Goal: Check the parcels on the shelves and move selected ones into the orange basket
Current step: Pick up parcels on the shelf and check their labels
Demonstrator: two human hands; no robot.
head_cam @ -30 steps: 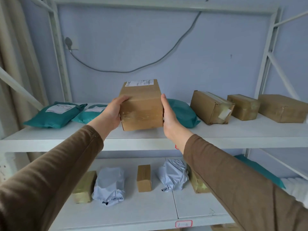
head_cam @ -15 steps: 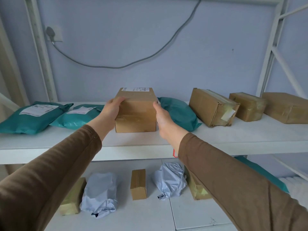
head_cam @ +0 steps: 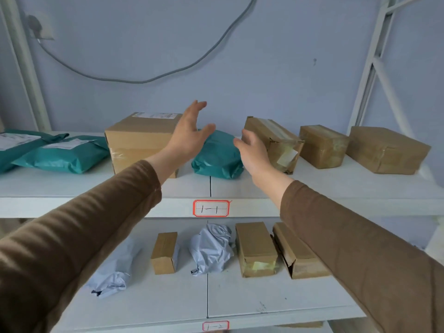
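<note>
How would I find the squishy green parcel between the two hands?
Look at the top shelf, above the red-edged label. Near its middle, between the tall cardboard box and a taped brown box, lies the green parcel. Unlike the two flat green bags on the left, it is lumpy and shows no white label.

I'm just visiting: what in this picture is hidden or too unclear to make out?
All in the head view:
- Orange basket: nowhere in the frame.
- Print on the big cardboard box label: too small to read.
- That box's right end: hidden behind the left hand.
- Teal bag: partly covered by both hands, no label shows.
- Taped box: its left corner sits behind the right hand.
- Leftmost teal mailer: cut off by the left edge.
</note>
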